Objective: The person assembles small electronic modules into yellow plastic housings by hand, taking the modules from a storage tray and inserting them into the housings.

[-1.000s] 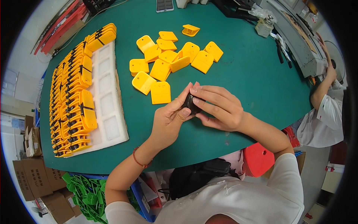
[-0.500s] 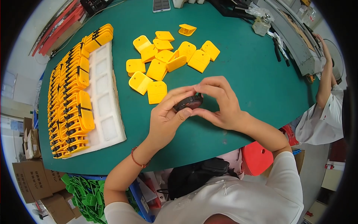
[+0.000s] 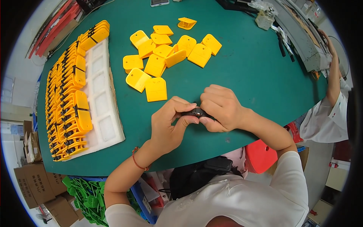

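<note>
Green desk (image 3: 261,83): carries our loose yellow plates (image 3: 156,90).
Black piece (image 3: 197,112): pinched over the desk.
Left hand (image 3: 168,124): fingers clamped on it.
Right hand (image 3: 224,109): fingers newly curled onto it; we grip both sides.

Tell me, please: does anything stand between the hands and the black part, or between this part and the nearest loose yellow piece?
Nothing visible separates the left hand or right hand from the black part: both grip it directly. Toward the nearest loose yellow piece, the left hand itself stands in between, then green table shows.
</note>
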{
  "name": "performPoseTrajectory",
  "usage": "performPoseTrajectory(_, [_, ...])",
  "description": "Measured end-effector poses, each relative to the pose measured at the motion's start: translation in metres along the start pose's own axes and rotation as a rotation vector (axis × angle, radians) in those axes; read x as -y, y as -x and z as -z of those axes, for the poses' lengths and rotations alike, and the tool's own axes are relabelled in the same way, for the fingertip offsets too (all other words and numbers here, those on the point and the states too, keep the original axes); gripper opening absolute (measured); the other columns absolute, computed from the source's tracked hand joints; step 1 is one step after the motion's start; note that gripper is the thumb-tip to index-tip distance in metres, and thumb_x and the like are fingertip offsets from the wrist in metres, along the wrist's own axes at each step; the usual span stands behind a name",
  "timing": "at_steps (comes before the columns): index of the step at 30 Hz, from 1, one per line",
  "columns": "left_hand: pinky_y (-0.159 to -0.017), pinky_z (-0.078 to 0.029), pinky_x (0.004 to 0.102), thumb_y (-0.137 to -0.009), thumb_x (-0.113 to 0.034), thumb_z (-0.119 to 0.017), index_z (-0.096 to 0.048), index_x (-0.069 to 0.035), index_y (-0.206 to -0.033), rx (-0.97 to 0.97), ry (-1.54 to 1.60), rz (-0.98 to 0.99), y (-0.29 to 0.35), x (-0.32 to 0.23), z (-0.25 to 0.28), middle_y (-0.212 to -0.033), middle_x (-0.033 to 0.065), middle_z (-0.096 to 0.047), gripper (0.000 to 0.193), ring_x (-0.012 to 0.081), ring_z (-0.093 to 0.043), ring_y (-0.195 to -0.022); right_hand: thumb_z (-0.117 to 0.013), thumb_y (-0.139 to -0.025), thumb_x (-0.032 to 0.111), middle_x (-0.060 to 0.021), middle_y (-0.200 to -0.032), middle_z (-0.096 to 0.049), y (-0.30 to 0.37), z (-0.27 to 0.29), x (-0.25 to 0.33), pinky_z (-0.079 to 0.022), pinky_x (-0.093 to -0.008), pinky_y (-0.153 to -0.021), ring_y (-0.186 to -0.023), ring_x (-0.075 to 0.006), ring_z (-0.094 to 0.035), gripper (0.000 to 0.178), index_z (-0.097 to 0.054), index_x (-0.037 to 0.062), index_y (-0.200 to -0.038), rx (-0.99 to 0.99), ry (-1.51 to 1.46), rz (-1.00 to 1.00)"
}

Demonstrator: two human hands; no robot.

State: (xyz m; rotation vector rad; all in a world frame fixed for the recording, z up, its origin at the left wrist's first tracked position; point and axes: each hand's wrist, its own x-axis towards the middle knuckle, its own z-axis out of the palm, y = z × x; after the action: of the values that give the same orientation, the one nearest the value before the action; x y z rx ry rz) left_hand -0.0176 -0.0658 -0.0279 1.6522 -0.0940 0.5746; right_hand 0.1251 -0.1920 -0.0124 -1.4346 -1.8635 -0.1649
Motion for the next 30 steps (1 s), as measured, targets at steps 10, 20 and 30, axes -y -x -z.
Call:
performPoseTrajectory(10, [-0.058,-0.047,0.0246,-0.067,0.004,-0.072,-0.055,0.002,-0.082,-0.018,-0.169,-0.098,0.000,-0.009,-0.003,-0.074,0.0112,-0.059,0.022,0.0195,-0.058,-0.066,-0.063,-0.057,0.013,-0.0096,-0.063,-0.040,0.000,-0.002,-0.001,-0.035,-0.0343,-0.047,-0.054,-0.0244,-0.042,0.023,-0.045,0.0016,-0.066,-0.050,-0.037,0.145])
performPoseTrajectory(20, [-0.058,-0.048,0.0246,-0.063,0.005,-0.072,-0.055,0.001,-0.075,0.021,-0.210,-0.193,-0.003,-0.013,-0.001,-0.075,0.0114,-0.062,0.020,0.0204,-0.060,-0.066,-0.063,-0.054,0.014,-0.0079,-0.064,-0.039,0.001,-0.003,0.000,-0.032,-0.0319,-0.046,-0.054,-0.0212,-0.041,0.023,-0.045,0.0025,-0.063,-0.099,0.038,0.241])
performPoseTrajectory(30, [-0.064,-0.048,0.0234,-0.063,0.000,-0.075,-0.057,-0.001,-0.083,0.073,-0.226,-0.073,-0.009,-0.009,0.004,-0.080,0.0096,-0.062,0.028,0.0191,-0.061,-0.073,-0.064,-0.062,0.016,-0.0069,-0.060,-0.041,0.005,-0.001,-0.008,-0.033,-0.0326,-0.045,-0.050,-0.0224,-0.041,0.022,-0.045,0.0045,-0.063,-0.099,0.011,0.139])
